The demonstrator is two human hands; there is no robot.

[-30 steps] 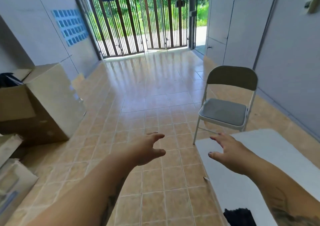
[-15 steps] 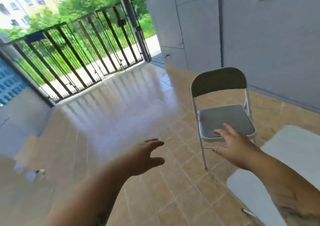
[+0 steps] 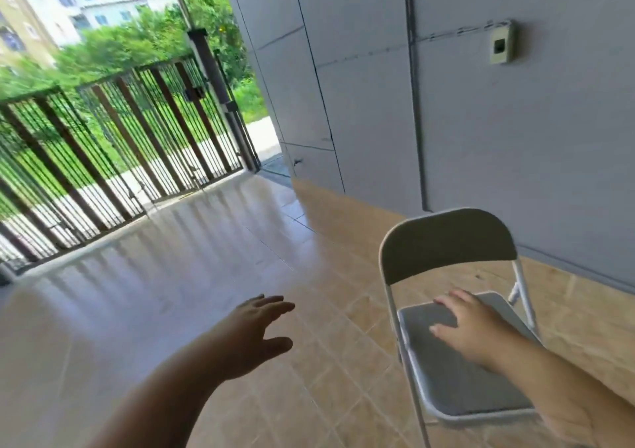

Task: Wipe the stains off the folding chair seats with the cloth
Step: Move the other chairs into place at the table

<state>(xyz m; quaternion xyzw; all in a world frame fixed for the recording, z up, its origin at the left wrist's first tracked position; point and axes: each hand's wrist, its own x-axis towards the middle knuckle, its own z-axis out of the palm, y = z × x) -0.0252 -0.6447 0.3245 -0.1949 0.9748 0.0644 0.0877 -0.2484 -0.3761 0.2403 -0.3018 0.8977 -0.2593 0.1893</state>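
Left arm: bare, reaching forward from lower left. Left hand (image 3: 256, 336): empty, palm down, fingers loosely spread, thumb out to the right. Right arm: bare, entering from lower right, angled up and left. Right hand (image 3: 470, 327): empty, flat, palm down, fingers (image 3: 446, 299) extended and slightly apart.

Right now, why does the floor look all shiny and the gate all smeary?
In the head view, daylight through the gate bounces off the glossy floor as streaky glare; the gate, trees and left hand are smeared by motion blur, while the chair looks somewhat sharper.
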